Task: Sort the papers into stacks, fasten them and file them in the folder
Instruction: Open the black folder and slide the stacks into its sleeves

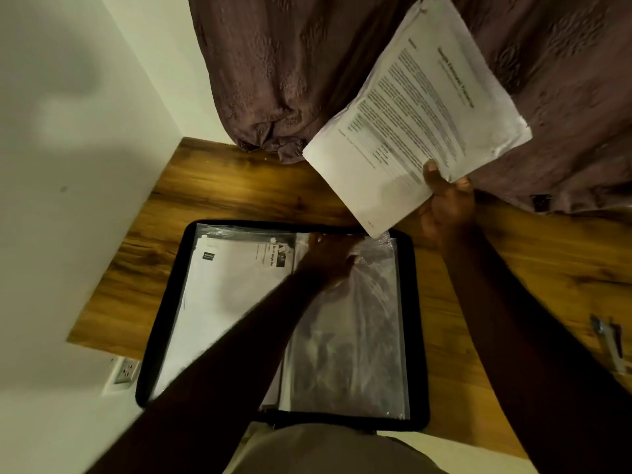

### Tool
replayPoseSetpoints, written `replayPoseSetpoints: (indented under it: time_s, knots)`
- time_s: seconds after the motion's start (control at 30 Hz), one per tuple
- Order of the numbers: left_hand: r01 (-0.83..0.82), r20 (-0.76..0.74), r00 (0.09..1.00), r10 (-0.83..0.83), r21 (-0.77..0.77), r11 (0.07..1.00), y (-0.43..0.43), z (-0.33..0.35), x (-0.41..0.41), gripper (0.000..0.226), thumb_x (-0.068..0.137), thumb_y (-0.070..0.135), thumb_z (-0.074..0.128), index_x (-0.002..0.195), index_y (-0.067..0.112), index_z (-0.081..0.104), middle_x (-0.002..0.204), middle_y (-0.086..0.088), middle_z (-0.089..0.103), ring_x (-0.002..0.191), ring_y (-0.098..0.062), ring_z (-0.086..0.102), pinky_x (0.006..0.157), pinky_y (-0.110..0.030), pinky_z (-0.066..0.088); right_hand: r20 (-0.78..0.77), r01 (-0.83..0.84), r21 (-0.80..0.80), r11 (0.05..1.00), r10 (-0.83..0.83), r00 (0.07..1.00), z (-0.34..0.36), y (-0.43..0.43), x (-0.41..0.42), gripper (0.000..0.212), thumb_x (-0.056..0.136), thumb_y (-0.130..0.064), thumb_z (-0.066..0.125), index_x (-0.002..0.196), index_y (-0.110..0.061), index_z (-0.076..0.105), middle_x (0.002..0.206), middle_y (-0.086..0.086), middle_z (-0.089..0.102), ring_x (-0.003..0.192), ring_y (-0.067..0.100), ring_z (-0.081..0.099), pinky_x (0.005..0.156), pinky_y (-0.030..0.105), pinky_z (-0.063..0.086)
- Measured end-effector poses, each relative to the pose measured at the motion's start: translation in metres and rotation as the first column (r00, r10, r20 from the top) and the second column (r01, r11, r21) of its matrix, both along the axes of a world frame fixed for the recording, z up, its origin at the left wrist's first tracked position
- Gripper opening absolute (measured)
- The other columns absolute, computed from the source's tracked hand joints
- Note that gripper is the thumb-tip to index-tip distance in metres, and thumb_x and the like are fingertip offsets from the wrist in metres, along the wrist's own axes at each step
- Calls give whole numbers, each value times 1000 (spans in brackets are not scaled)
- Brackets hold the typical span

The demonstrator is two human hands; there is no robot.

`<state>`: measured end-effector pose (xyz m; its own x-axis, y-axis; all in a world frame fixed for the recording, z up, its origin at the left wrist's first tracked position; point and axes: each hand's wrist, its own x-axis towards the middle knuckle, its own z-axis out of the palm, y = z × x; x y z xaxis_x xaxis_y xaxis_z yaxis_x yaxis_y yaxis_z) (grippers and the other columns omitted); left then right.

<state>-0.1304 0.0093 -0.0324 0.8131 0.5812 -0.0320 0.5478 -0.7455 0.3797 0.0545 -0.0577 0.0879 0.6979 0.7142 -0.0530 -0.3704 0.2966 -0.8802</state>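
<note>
**A:** Holding the printed stack [417, 107] high over the desk [239, 186], the right hand [444, 203] pinches only its near edge, thumb on top. It could sag or fan out.

**B:** And the left hand [325, 254]?

**A:** It's at the top of the zip folder [164, 302], on the clear sleeve [359, 336]. It's blurred, so I cannot tell whether it grips. If the sleeve mouth gapes too little, sheets may snag beside the filed papers [225, 295].

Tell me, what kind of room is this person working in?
Probably a room in a home or a small office, though I can't be sure. A wooden desk sits in a white-walled corner, a brown patterned curtain hangs behind it, and a wall socket shows beside it.
</note>
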Motion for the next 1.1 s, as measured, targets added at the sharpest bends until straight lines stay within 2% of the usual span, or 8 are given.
replayPoseSetpoints:
  time_s: [0.07, 0.17, 0.37, 0.5, 0.67, 0.83, 0.97, 1.1]
  knots:
    - [11, 32, 999, -13, 68, 998, -5, -2, 0, 50, 96, 32, 61, 145, 27, 49, 147, -2, 54, 138, -25, 47, 114, -52, 23, -4, -26, 6, 1000, 26, 1000, -3, 13, -5, 38, 100, 0, 55, 137, -7, 50, 142, 22, 55, 129, 37, 56, 105, 61, 44]
    - [-24, 107, 994, 4, 179, 984, -10, -7, 1, 42, 87, 24, 72, 128, 19, 63, 123, -6, 69, 113, -28, 65, 100, -51, 37, -23, -70, -2, 998, 70, 997, -11, 28, -8, 31, 100, 2, 54, 128, -10, 57, 140, 22, 56, 129, 38, 56, 107, 63, 42]
    - [-82, 254, 967, -14, 361, 929, -9, -14, 1, 25, 82, 14, 75, 106, 17, 69, 98, -4, 73, 90, -27, 68, 91, -41, 30, -69, -165, -93, 982, 159, 985, -37, 40, 0, 38, 100, 2, 53, 137, -7, 52, 134, 15, 63, 127, 33, 59, 105, 55, 47]
    - [-94, 270, 963, -22, 411, 907, -4, -15, 1, 17, 84, 17, 70, 101, 15, 70, 93, -6, 68, 84, -30, 65, 87, -42, 32, -77, -206, -139, 969, 197, 977, -52, 39, 13, 44, 99, 0, 56, 142, -3, 48, 143, 22, 53, 132, 38, 53, 108, 64, 40]
    - [-102, 187, 981, 45, 309, 946, 0, -6, 8, 17, 83, 23, 76, 98, 17, 70, 92, -5, 67, 85, -29, 66, 88, -51, 44, -20, -296, -197, 935, 298, 954, -59, 37, 22, 46, 99, -3, 58, 144, -5, 47, 143, 21, 54, 132, 40, 53, 106, 66, 41]
    - [-92, 77, 994, 76, 218, 972, 7, -1, 13, 16, 92, 29, 67, 101, 16, 67, 103, -7, 64, 97, -30, 63, 95, -54, 39, -32, -357, -259, 897, 362, 932, -73, 37, 34, 44, 99, -2, 57, 142, -1, 49, 139, 25, 56, 127, 42, 56, 103, 69, 42]
    - [-132, -158, 977, 143, 81, 988, 15, 9, 12, 37, 101, 48, 47, 116, 19, 62, 120, -7, 57, 117, -28, 51, 104, -52, 31, -55, -383, -288, 878, 384, 922, -82, 36, 41, 46, 98, -5, 60, 142, -3, 48, 141, 24, 55, 128, 42, 55, 103, 70, 41]
    - [-231, -252, 941, 224, 2, 973, 33, 7, -8, 50, 95, 63, 48, 117, 21, 62, 132, -9, 48, 130, -31, 41, 110, -54, 28, -65, -398, -299, 867, 398, 915, -90, 36, 46, 48, 97, -8, 62, 142, -4, 48, 142, 21, 55, 129, 40, 55, 104, 69, 41]
